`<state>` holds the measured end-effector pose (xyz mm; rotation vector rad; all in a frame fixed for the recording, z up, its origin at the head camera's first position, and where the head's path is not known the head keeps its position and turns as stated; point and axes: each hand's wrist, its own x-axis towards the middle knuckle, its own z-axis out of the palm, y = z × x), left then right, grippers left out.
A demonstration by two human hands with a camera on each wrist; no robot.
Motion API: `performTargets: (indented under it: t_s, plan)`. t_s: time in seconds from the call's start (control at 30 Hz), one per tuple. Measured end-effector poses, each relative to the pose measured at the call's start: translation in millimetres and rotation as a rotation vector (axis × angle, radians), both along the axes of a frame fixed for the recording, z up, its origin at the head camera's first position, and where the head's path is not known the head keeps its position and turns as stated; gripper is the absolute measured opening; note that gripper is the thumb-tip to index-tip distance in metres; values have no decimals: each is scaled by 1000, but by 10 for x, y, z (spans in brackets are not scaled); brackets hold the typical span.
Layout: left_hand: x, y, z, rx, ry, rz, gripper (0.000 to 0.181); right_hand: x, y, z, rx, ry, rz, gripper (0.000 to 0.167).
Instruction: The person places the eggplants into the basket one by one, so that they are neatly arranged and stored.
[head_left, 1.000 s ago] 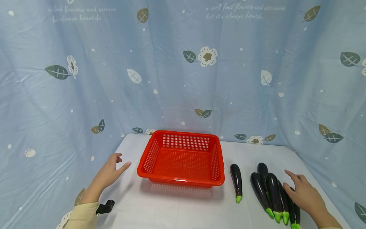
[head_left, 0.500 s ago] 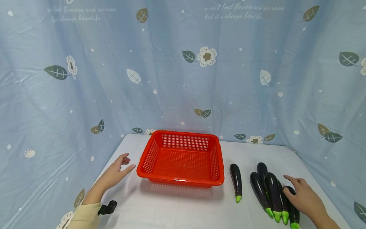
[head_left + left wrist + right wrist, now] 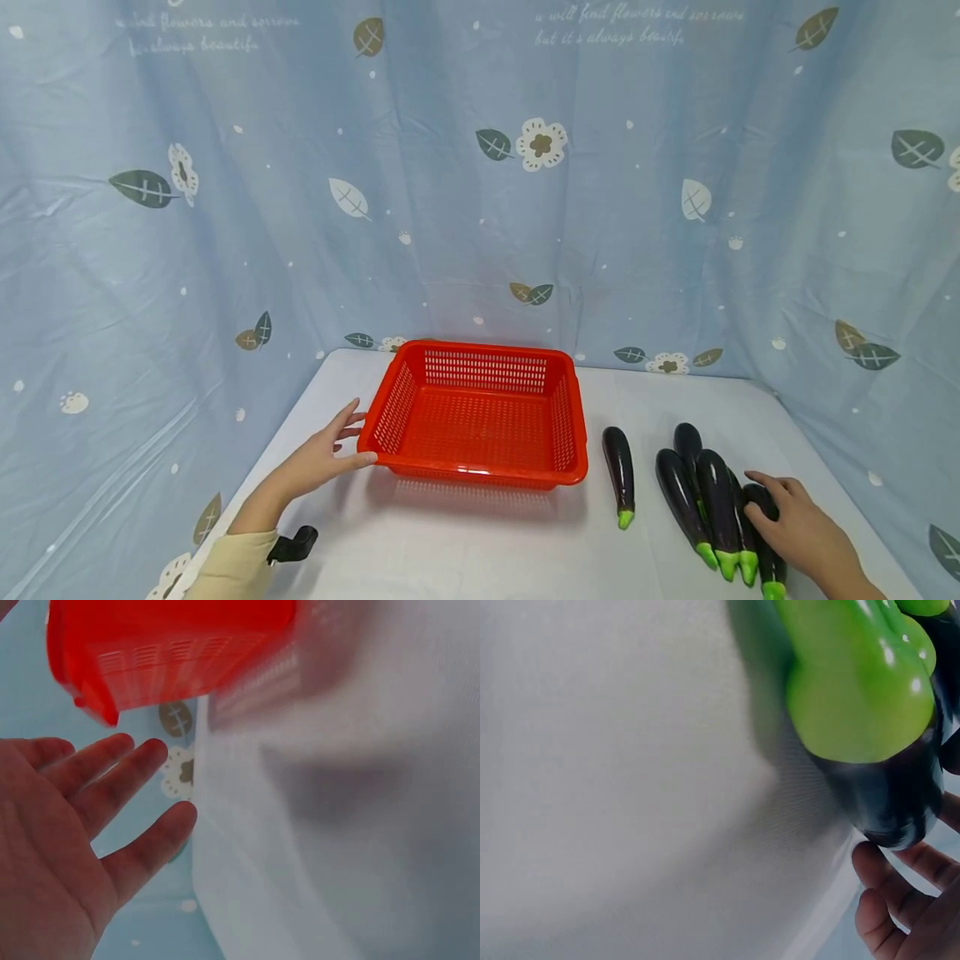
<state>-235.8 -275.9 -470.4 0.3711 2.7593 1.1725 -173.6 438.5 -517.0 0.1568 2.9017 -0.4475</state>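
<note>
A red plastic basket (image 3: 480, 425) stands at the middle of the white table. My left hand (image 3: 318, 458) is at its left front corner, fingers extended and thumb near the rim; contact is unclear, and in the left wrist view the hand (image 3: 90, 825) shows a gap below the basket (image 3: 180, 667). On the right, several dark eggplants (image 3: 720, 504) with green stem ends lie bunched. My right hand (image 3: 806, 529) spans the rightmost eggplant (image 3: 770, 568), thumb and forefinger spread over its upper part. The right wrist view shows loosely bent fingers (image 3: 900, 889) beside the eggplant (image 3: 885, 795), without a clear grip.
One single eggplant (image 3: 620, 475) lies between the basket and the bunch. A blue curtain (image 3: 450, 208) with leaves and flowers hangs behind and beside the table (image 3: 480, 558). A black device (image 3: 294, 546) sits by the left wrist.
My left hand has moved right and forward up to the basket's corner. My right hand has lowered slightly onto the rightmost eggplant. Basket and eggplants have stayed in place.
</note>
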Motion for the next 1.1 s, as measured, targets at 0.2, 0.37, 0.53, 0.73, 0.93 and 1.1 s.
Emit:
performTargets:
  t_s: [0.2,0.37,0.53,0.73,0.93,1.1]
  plan:
    - [1,41,-35,16,-11,-1,110,43,-4,-46,-12,-6,-25,71]
    - [7,67,-58,24,-5,-10,111,75,-22,-88,-27,-21,-51,72]
    - [-13,115,-51,25,18,-20,111,71,-37,-94,-23,3,-74,69]
    - [-40,154,-54,34,57,-55,111,77,-35,-114,-42,19,-97,66]
    - [-73,164,-60,0,81,-72,111,59,-28,-103,-68,41,-85,65]
    - [-81,166,-48,-10,75,-83,113,45,-18,-89,-74,62,-73,66]
